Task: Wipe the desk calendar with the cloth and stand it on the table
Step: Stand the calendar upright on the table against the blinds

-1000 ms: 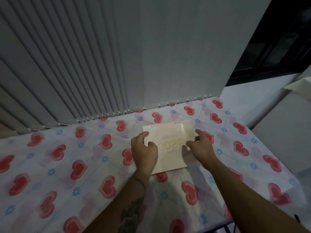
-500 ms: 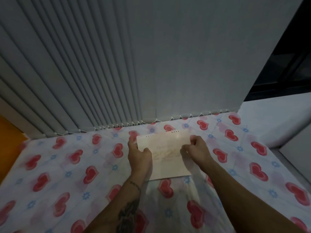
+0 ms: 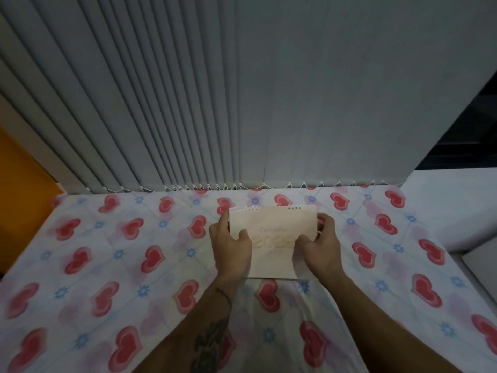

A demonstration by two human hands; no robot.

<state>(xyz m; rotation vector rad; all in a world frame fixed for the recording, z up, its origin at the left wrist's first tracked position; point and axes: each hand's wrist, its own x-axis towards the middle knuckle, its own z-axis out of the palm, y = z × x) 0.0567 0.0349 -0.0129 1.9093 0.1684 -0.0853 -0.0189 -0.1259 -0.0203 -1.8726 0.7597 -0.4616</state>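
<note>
- Dim, bluish light is filling the view; the blinds (image 3: 188, 103) are looking grey
- Wide-angle bending is curving the edges
- The calendar (image 3: 271, 238) print is reading faint and soft

cream calendar (image 3: 273, 232), tablecloth (image 3: 129, 265) — red hearts

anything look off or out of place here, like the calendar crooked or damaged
Nothing stands out. The desk calendar looks intact and sits roughly square to the table edge, held at its sides by the left hand and right hand on the heart-print tablecloth. One thing: no cloth for wiping is in view.
</note>
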